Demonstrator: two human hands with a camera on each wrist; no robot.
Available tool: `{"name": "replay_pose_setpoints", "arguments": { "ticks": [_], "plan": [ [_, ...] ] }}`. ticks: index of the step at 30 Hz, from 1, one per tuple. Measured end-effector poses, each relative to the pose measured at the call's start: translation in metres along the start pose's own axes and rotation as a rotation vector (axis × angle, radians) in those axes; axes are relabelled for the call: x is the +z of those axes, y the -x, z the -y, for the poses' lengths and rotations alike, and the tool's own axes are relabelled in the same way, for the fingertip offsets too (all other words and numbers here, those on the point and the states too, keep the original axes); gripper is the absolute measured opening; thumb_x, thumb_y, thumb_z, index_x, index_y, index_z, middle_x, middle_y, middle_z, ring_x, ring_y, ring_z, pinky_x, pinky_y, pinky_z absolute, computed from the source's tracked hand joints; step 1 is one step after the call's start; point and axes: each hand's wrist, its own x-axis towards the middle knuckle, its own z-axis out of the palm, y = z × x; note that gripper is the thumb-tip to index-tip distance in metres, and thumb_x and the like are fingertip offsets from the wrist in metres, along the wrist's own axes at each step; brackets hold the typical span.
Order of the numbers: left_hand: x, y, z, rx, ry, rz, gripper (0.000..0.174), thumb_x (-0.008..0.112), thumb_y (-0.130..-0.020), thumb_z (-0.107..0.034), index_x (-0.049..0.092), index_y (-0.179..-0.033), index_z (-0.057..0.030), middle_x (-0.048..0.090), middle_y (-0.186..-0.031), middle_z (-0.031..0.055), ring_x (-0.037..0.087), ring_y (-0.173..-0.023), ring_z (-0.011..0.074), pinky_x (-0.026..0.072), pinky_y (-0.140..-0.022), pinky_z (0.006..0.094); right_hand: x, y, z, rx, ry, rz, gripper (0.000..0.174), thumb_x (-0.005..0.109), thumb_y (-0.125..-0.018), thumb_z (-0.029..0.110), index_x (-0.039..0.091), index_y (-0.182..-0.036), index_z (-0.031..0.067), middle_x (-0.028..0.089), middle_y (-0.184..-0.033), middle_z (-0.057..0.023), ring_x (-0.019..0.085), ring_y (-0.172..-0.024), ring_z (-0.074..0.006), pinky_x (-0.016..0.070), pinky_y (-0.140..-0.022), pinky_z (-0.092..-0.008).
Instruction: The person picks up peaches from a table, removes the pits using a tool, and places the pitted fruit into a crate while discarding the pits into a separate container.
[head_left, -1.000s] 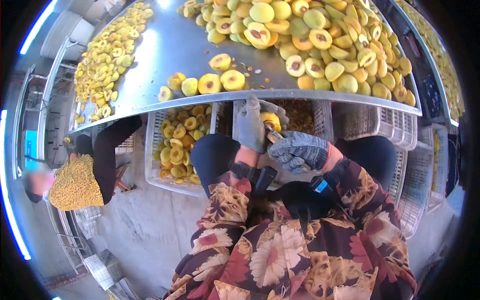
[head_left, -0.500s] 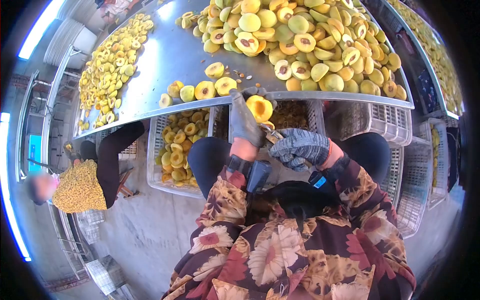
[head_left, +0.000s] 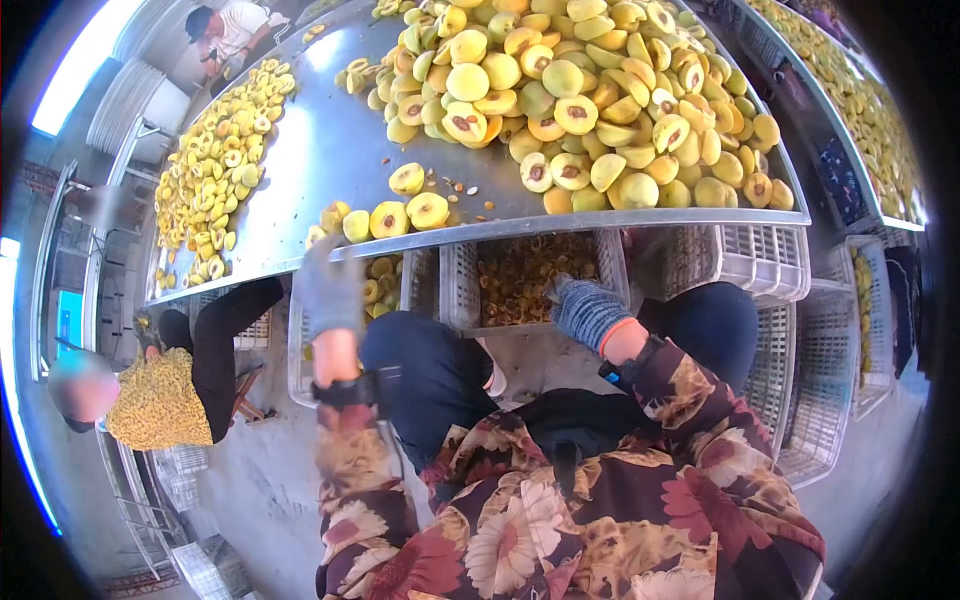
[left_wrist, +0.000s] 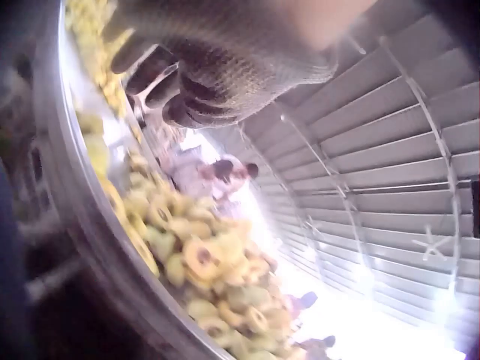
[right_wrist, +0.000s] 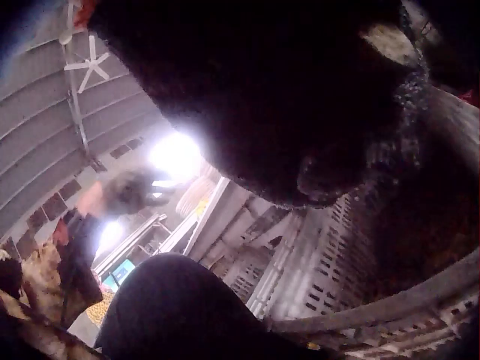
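Note:
My gloved left hand (head_left: 332, 290), blurred in the head view, is over the left crate near the table's front edge. In the left wrist view its glove (left_wrist: 225, 71) shows loosely bent fingers with nothing between them. Pitted peach halves (head_left: 383, 283) lie in that crate, partly hidden by the hand. My gloved right hand (head_left: 590, 312) is curled above the right side of the middle crate (head_left: 460, 290), which holds pits and scraps (head_left: 530, 275). It grips a small metal tool, seen clearly only in the earlier frames; the dark glove (right_wrist: 262, 97) mostly hides it now.
A metal table (head_left: 330, 140) bears a large heap of peach halves (head_left: 600, 110), with several halves (head_left: 390, 219) by its front edge. More crates (head_left: 745, 260) stand at the right. A seated person (head_left: 150, 395) is at the left, another person (head_left: 235, 35) at the far corner.
My left hand has moved left from the right hand to the left crate, letting go of the peach half it held. The right hand stays over the middle crate, apart from the left.

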Motion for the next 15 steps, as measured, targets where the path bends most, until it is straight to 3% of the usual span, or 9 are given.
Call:
{"name": "replay_pose_setpoints", "arguments": {
  "ticks": [1,2,4,8,11,12,13,14,15],
  "plan": [
    [0.023,-0.003,-0.035,0.178,0.025,-0.051,0.039,0.061,-0.081,-0.021,0.056,-0.116,-0.0033,0.059,-0.114,0.0188,0.056,-0.104,0.0334,0.0423,-0.094,0.0388,-0.006,0.002,0.007,0.035,-0.025,0.008,0.031,0.057,-0.083,0.022,0.06,-0.106,0.0035,0.065,-0.103,-0.0195,0.061,-0.098,-0.0375,0.0484,-0.085,-0.0437],
    [0.036,-0.008,-0.075,0.226,0.194,0.089,0.041,0.062,-0.081,-0.022,0.056,-0.117,-0.0036,0.058,-0.115,0.0186,0.052,-0.112,0.0331,0.0392,-0.098,0.0399,-0.002,0.003,0.005,0.035,-0.034,0.004,0.031,0.058,-0.082,0.023,0.059,-0.106,0.0039,0.064,-0.103,-0.0199,0.061,-0.098,-0.0375,0.0483,-0.085,-0.0436],
    [0.081,-0.025,-0.126,0.429,0.344,0.22,0.044,0.061,-0.077,-0.019,0.054,-0.118,-0.005,0.056,-0.118,0.0188,0.05,-0.113,0.0351,0.0394,-0.098,0.0418,-0.002,0.011,0.003,0.008,-0.086,-0.01,0.032,0.059,-0.082,0.025,0.059,-0.106,0.0044,0.064,-0.102,-0.0206,0.061,-0.097,-0.0371,0.0482,-0.085,-0.0435],
    [0.16,-0.056,-0.174,0.662,0.091,0.299,0.043,0.057,-0.077,-0.015,0.051,-0.119,-0.0065,0.055,-0.116,0.0212,0.053,-0.11,0.0349,0.0423,-0.094,0.0437,-0.005,0.03,-0.006,-0.04,-0.157,-0.058,0.03,0.06,-0.08,0.024,0.059,-0.104,0.0062,0.064,-0.098,-0.0203,0.061,-0.095,-0.0365,0.0486,-0.082,-0.0439],
    [0.167,-0.057,-0.187,0.627,-0.023,0.3,0.03,0.056,-0.078,-0.012,0.054,-0.107,-0.0054,0.058,-0.109,0.0207,0.058,-0.1,0.0341,0.0483,-0.083,0.0439,0.002,0.027,-0.02,-0.097,-0.175,-0.082,0.028,0.06,-0.08,0.022,0.059,-0.102,0.0056,0.065,-0.095,-0.0201,0.062,-0.091,-0.0372,0.0492,-0.08,-0.0438],
    [0.173,-0.057,-0.188,0.673,-0.086,0.238,0.019,0.054,-0.079,-0.011,0.055,-0.098,-0.0068,0.064,-0.098,0.017,0.063,-0.088,0.0338,0.0515,-0.072,0.0433,0.008,0.024,-0.031,-0.156,-0.174,-0.084,0.027,0.06,-0.08,0.021,0.06,-0.102,0.0044,0.065,-0.094,-0.0205,0.062,-0.09,-0.0374,0.0495,-0.079,-0.0437],
    [0.18,-0.055,-0.182,0.635,0.001,0.322,0.037,0.055,-0.074,-0.011,0.051,-0.109,-0.0047,0.063,-0.091,0.0189,0.061,-0.086,0.0384,0.0484,-0.073,0.0464,0.023,0.016,-0.041,-0.181,-0.145,-0.136,0.027,0.061,-0.079,0.019,0.059,-0.1,0.001,0.064,-0.091,-0.022,0.062,-0.088,-0.0376,0.05,-0.076,-0.043],
    [0.186,-0.054,-0.179,0.61,-0.046,0.298,0.033,0.054,-0.074,-0.011,0.052,-0.107,-0.0046,0.064,-0.088,0.0183,0.062,-0.084,0.0372,0.0487,-0.072,0.0466,0.021,0.017,-0.039,-0.291,-0.238,-0.274,0.027,0.061,-0.08,0.018,0.059,-0.098,-0.0008,0.064,-0.09,-0.023,0.062,-0.086,-0.0377,0.0505,-0.074,-0.042],
    [0.176,-0.05,-0.182,0.537,-0.081,0.28,0.031,0.056,-0.074,-0.012,0.054,-0.105,-0.0069,0.064,-0.091,0.0171,0.063,-0.088,0.0348,0.0486,-0.073,0.046,0.024,0.01,-0.047,-0.254,-0.113,-0.141,0.026,0.06,-0.081,0.017,0.059,-0.1,0.0001,0.063,-0.091,-0.0224,0.062,-0.088,-0.0366,0.0503,-0.075,-0.0401]
  ]
}}
